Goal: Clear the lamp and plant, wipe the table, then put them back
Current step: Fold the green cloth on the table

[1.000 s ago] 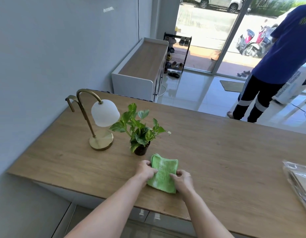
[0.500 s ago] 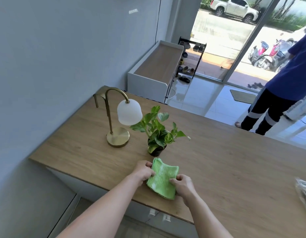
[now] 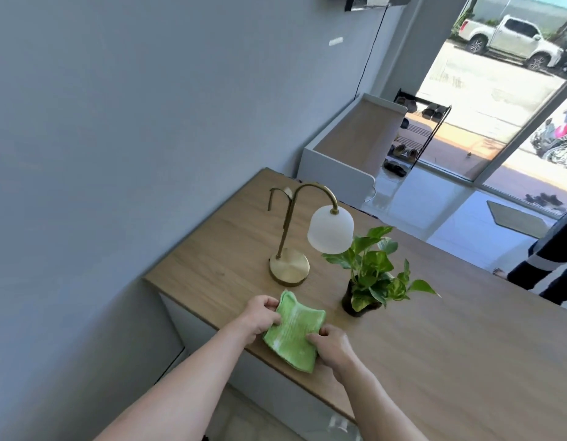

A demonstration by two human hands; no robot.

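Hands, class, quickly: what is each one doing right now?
Left hand: fingers closed on the left edge of the green cloth.
Right hand: fingers closed on the cloth's right edge, near the table front.

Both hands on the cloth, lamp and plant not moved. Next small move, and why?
Probably let the left hand release the green cloth and reach for the brass lamp with white shade; it and the potted plant stand on the wooden table, blocking wiping.

A shoe rack (image 3: 417,135) stands beside a white cabinet (image 3: 345,160) near the glass door (image 3: 514,100).
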